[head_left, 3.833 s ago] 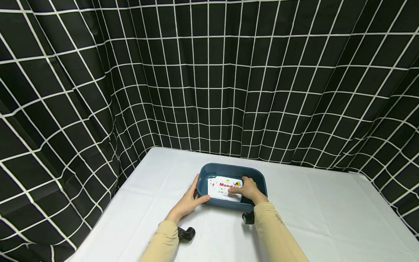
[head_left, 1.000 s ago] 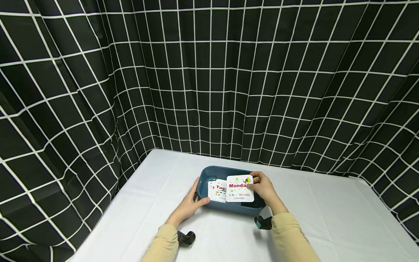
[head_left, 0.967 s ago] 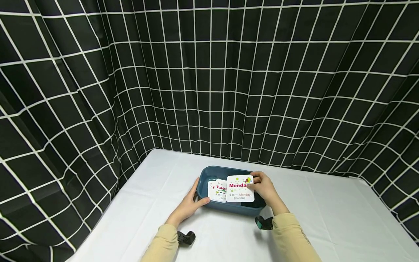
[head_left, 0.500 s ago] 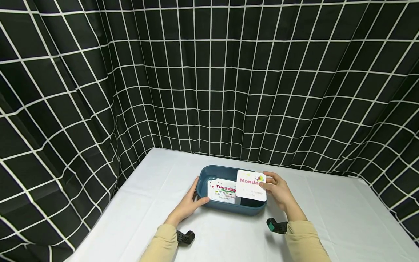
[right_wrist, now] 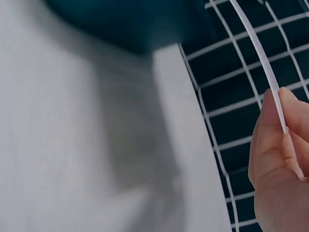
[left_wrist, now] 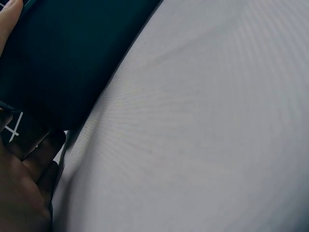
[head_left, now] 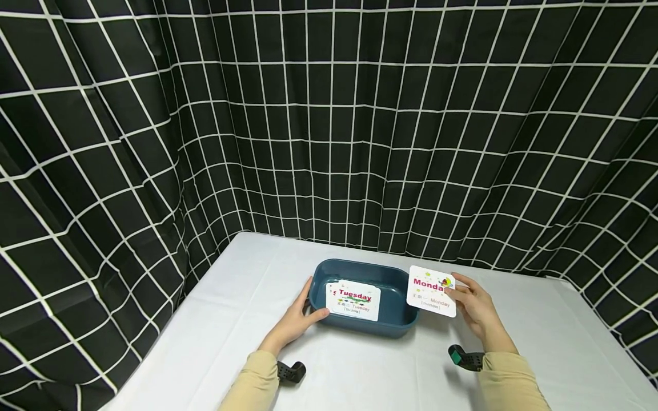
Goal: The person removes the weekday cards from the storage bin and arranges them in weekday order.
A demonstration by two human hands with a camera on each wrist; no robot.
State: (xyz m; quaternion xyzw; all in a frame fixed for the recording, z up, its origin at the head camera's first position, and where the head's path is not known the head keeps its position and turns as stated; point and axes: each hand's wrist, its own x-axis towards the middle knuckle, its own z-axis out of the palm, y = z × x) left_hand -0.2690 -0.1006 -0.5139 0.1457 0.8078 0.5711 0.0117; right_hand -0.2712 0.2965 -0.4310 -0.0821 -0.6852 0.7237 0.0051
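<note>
A dark blue plastic bin (head_left: 370, 327) stands on the white-covered table. My left hand (head_left: 293, 322) holds its left end, thumb at the front corner and fingers along the side. Several white cards lie inside at the left, with a "Tuesday" card (head_left: 354, 301) on top. Just beyond the bin's right end, my right hand (head_left: 479, 311) pinches a "Monday" card (head_left: 429, 292) by its right edge, above the table. In the right wrist view the Monday card (right_wrist: 260, 53) appears edge-on between thumb and fingers.
A white cloth (head_left: 540, 325) covers the table, which ends at the back against a black curtain (head_left: 329, 142) with a white grid. Wrist cameras sit on the left wrist (head_left: 291, 372) and the right wrist (head_left: 465, 358).
My right hand has lifted the Monday card off the stack and carried it right, past the bin's right end. The Tuesday card beneath is uncovered. My left hand stays at the bin.
</note>
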